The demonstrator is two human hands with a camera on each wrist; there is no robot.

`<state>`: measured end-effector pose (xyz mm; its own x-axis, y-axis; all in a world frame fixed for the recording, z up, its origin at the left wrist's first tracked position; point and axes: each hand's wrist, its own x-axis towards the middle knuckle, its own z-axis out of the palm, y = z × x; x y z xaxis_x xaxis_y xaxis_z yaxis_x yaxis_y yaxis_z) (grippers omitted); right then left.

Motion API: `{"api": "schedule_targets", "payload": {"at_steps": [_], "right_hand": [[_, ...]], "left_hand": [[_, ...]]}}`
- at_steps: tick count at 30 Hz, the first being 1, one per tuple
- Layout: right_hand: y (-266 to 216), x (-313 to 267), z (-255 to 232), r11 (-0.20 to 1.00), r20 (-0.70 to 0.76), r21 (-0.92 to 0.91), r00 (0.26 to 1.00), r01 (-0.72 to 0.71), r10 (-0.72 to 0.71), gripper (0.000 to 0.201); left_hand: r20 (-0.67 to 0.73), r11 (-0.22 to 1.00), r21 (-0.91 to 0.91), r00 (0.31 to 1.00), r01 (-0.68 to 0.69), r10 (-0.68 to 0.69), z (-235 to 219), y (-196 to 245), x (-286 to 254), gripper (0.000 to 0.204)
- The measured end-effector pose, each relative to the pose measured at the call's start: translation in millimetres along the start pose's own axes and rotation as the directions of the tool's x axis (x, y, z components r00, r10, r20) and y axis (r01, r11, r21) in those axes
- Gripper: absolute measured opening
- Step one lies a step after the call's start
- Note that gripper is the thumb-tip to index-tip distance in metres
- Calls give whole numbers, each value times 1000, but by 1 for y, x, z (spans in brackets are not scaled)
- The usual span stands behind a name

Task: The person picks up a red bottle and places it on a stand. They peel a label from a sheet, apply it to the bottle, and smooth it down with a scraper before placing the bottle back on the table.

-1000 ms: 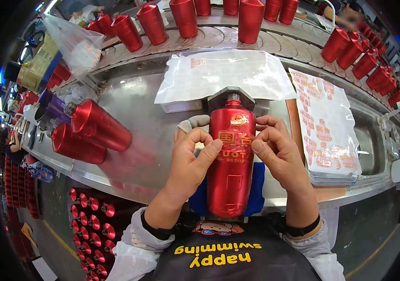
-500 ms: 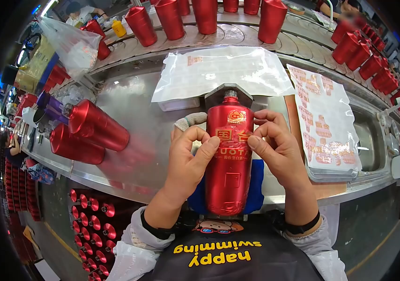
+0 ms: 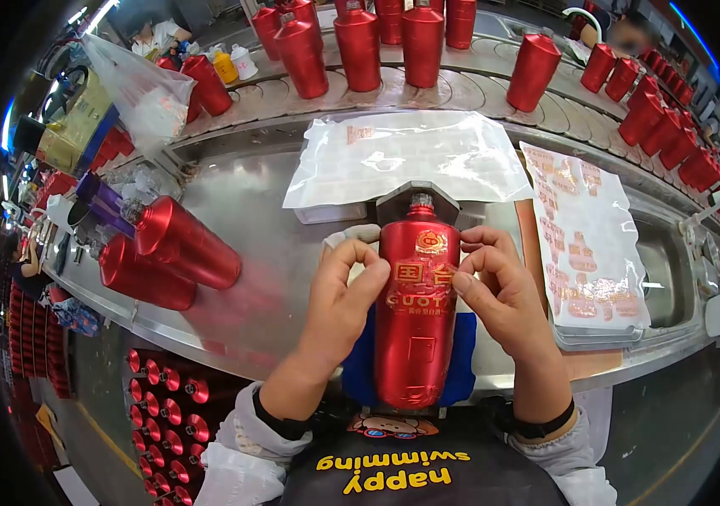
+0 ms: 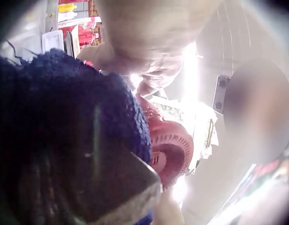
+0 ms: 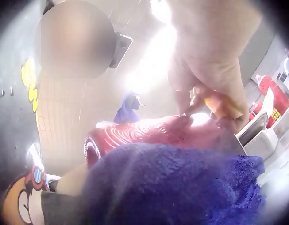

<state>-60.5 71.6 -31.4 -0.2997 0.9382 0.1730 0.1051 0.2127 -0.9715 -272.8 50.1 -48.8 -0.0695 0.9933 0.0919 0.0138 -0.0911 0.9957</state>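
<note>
A red bottle (image 3: 419,363) lies on its back in front of me, its neck against a dark holder (image 3: 406,202) and its body over a blue cloth (image 3: 461,354). Across its face spreads a clear label (image 3: 415,299) with gold lettering and a glossy, wrinkled edge. My left hand (image 3: 339,291) pinches thumb and forefinger at the label's left edge; white covers wrap its farther fingertips. On the other side, my right hand (image 3: 503,291) pinches the right edge, thumb tip over the lettering. In the right wrist view, the bottle (image 5: 139,133) rests along the blue cloth (image 5: 182,183).
Two red bottles (image 3: 187,244) lean together at the left. White backing sheets (image 3: 411,156) cover the rear of the bench, and a printed label sheet (image 3: 588,244) lies at the right by a sink (image 3: 668,278). Bottles stand on a curved conveyor (image 3: 478,88) behind.
My left thumb has shifted slightly left, uncovering more of the gold lettering. The right hand stays almost as it was. Bottles on the conveyor have moved, and the head view has tilted up slightly.
</note>
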Motion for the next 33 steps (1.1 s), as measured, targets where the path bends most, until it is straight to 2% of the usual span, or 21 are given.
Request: {"api": "schedule_targets", "payload": {"at_steps": [2,5,6,9,11,15,21,24,27,30,33], "right_hand": [[0,2,2,999,-3,40,1000,-16,17,13],[-2,2,4,996,-15,87,1000,-21,23,13],[-1,2,3,998,-21,70,1000,-3,4,13],[6,5,8,994,-41,-49,994,96,-98,12],[10,5,8,994,-59,-24,992,106,-107,12],[6,3,7,999,-34,6,998,47,-47,15],[7,6,10,998,-35,-19,998,52,-53,14],[12,9,13,995,-72,-26,993,92,-94,11],[15,8,12,994,-68,-23,992,108,-110,10],[12,8,13,993,-65,-4,991,115,-115,10],[10,8,11,995,-58,-25,994,96,-97,10]], "left_hand": [[-5,991,-100,996,-88,88,-5,1,16,25],[80,999,0,996,-45,45,-1,7,26,26],[70,998,31,996,-48,46,1,4,28,29],[91,996,-36,992,-80,83,3,3,35,31],[109,994,-62,990,-87,93,8,4,37,32],[136,986,-82,978,-147,157,6,2,39,33],[151,985,-150,983,-84,107,11,11,31,34],[147,986,-96,978,-134,148,4,7,34,33],[162,987,-119,979,-107,125,4,3,39,33],[176,990,26,976,-138,131,4,4,48,33],[158,972,206,984,-113,81,5,6,52,34]]}}
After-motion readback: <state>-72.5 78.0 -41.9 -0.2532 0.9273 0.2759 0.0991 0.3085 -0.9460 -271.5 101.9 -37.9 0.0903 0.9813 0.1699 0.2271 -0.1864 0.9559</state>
